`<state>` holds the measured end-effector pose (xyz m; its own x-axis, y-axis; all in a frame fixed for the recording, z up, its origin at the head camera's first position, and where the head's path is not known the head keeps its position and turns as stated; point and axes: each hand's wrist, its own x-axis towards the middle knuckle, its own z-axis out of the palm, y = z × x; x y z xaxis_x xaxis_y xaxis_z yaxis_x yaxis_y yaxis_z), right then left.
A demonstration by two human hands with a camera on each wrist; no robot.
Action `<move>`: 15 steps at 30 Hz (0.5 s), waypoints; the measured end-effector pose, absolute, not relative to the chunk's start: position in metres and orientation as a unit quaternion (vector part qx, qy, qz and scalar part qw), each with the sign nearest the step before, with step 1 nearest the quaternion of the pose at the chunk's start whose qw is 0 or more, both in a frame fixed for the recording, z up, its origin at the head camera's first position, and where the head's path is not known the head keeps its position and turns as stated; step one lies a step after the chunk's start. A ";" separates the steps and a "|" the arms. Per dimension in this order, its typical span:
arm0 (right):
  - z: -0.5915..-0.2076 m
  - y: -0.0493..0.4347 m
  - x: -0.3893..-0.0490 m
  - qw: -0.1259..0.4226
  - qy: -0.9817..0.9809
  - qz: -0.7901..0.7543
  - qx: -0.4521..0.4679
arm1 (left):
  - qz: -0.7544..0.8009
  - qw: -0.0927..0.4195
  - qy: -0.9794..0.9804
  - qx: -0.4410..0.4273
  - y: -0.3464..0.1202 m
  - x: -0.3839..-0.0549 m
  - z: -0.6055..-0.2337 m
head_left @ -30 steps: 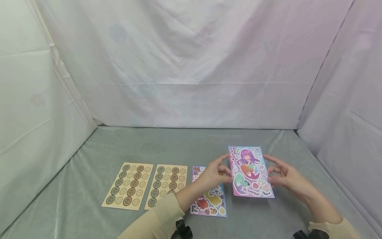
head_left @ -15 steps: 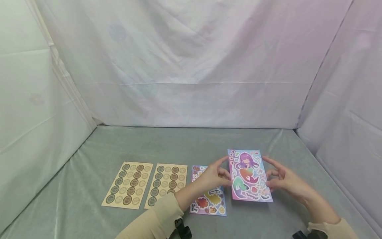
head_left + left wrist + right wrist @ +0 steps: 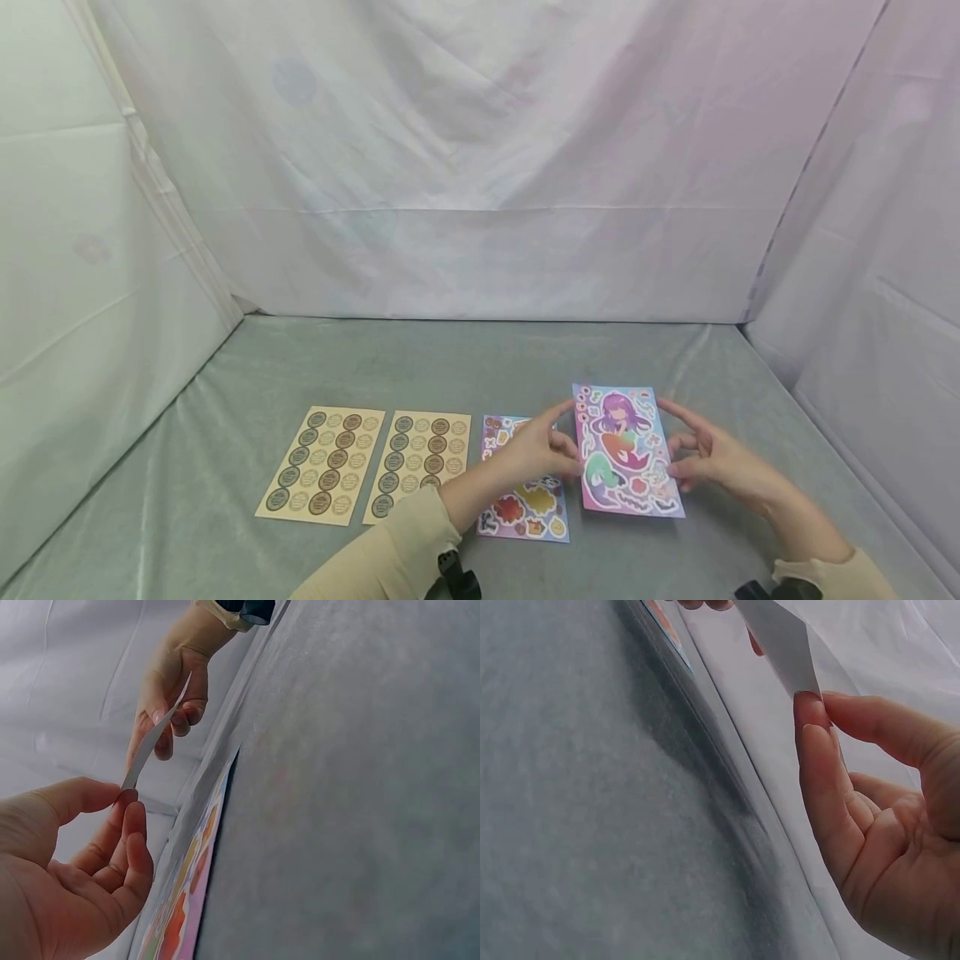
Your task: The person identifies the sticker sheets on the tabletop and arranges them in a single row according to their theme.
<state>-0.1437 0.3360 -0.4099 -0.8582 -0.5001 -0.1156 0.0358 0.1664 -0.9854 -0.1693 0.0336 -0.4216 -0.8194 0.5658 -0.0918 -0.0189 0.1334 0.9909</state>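
Observation:
A mermaid sticker sheet (image 3: 626, 450), pink and blue, is held by both hands just above the grey cloth. My left hand (image 3: 543, 450) pinches its left edge between thumb and fingers. On the opposite edge, my right hand (image 3: 716, 458) pinches in the same way, its index finger stretched along the side. In the left wrist view the sheet (image 3: 154, 746) appears edge-on and slightly bowed. Its white underside (image 3: 780, 645) shows in the right wrist view, clear of the cloth. Partly covered by my left forearm, a second colourful sticker sheet (image 3: 525, 517) lies to the left.
Two tan sheets of round stickers lie further left: one (image 3: 322, 467) at the far end, the other (image 3: 416, 450) partly behind the left sleeve. Grey cloth (image 3: 420, 358) covers the table. White curtains (image 3: 480, 167) enclose the back and both sides.
Both hands have lowered the mermaid sheet toward the cloth and slightly nearer the front edge. The other sheets have stayed where they were.

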 end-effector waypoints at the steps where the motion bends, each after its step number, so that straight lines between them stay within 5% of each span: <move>1: -0.410 0.336 -0.143 0.213 0.734 -0.624 -0.161 | 0.631 0.235 0.714 0.190 0.034 -0.169 -0.422; 15: -0.411 0.333 -0.142 0.212 0.756 -0.599 -0.153 | 0.590 0.238 0.750 0.181 0.034 -0.164 -0.421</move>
